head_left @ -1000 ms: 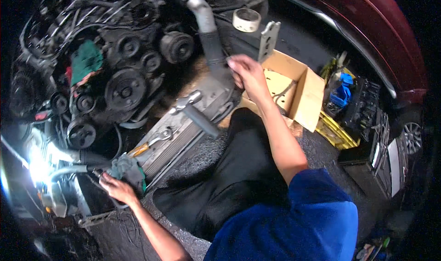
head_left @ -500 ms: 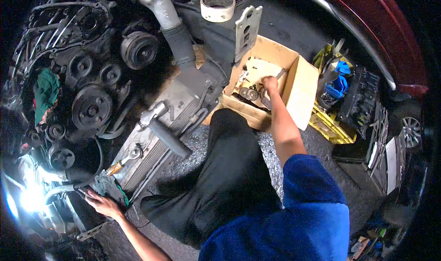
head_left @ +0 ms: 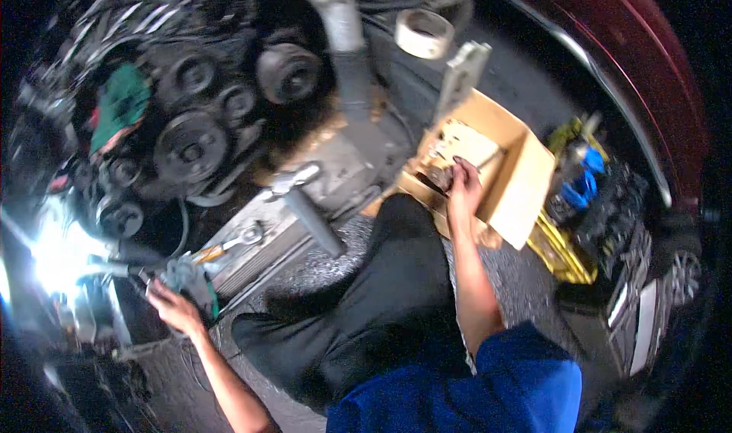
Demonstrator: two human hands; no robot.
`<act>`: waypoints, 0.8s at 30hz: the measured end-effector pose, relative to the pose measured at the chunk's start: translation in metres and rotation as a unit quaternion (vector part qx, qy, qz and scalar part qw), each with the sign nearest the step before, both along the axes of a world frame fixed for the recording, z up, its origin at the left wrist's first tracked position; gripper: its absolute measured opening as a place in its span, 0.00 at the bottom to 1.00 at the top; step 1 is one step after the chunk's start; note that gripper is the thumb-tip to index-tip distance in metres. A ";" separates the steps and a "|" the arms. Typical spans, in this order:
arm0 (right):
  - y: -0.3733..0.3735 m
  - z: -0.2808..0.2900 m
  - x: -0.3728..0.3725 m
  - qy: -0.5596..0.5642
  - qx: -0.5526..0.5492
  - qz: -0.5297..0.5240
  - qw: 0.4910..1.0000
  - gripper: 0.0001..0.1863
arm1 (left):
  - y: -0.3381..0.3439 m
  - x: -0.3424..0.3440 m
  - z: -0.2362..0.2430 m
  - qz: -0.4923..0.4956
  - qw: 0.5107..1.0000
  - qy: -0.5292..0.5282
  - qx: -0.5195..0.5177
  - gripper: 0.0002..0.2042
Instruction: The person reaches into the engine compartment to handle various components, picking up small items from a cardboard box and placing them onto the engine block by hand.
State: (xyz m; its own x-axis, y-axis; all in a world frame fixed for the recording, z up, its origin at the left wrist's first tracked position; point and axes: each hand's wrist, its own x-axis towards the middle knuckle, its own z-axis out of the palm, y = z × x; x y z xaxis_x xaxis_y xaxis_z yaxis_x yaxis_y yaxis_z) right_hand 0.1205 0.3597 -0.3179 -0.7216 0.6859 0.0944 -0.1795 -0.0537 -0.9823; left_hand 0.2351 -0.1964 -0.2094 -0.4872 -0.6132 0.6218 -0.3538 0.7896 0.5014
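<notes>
My left hand [head_left: 171, 307] is at the lower left with curled fingers on a dark object at the end of a hose [head_left: 114, 268], beside a crumpled grey-green rag [head_left: 191, 284]. My right hand [head_left: 463, 189] reaches into an open cardboard box [head_left: 522, 197], fingers bent and pinched by small dark metal parts [head_left: 435, 175]; blur hides what they hold. A metal tool with a thick grey handle [head_left: 313, 223] and an orange-handled ratchet [head_left: 244, 235] lie on a radiator-like part [head_left: 252, 269]. A white ring [head_left: 423, 44] and an upright metal plate [head_left: 463, 71] sit above the box.
An exposed engine with pulleys [head_left: 191, 147] fills the upper left, with a bright light [head_left: 61, 250] below it. A yellow tray [head_left: 564, 250] with blue pieces [head_left: 583, 189] and dark parts stands right of the box. A red car body panel [head_left: 648, 44] curves along the upper right.
My right hand has gone from near the metal plate down into the cardboard box. My left hand stays by the hose end. The view has shifted and is now blurrier.
</notes>
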 end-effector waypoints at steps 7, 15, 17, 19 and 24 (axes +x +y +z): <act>-0.173 0.190 0.094 0.138 0.207 0.423 0.871 0.13 | 0.100 -0.003 0.069 -0.176 0.943 0.149 0.239 0.17; -0.279 0.188 0.098 0.075 0.207 0.493 0.842 0.12 | 0.188 0.004 0.105 -0.441 0.799 0.069 0.402 0.21; -0.280 0.180 0.105 0.087 0.157 0.505 0.844 0.16 | 0.181 0.010 0.095 -0.450 0.791 0.052 0.411 0.22; -0.281 0.174 0.108 0.081 0.139 0.536 0.829 0.20 | 0.168 0.017 0.090 -0.467 0.798 0.026 0.381 0.23; -0.267 0.194 0.095 0.110 -0.004 0.516 0.850 0.11 | 0.105 0.009 0.087 -0.347 0.906 0.063 0.235 0.19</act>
State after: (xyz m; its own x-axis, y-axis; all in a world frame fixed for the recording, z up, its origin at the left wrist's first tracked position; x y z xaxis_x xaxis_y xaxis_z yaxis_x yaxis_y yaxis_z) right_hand 0.2150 0.0925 -0.1244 -0.9047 -0.2997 0.3026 -0.2117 -0.3002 -0.9301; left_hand 0.2440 -0.0909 -0.1225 -0.8003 -0.3971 0.4493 0.2301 0.4886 0.8417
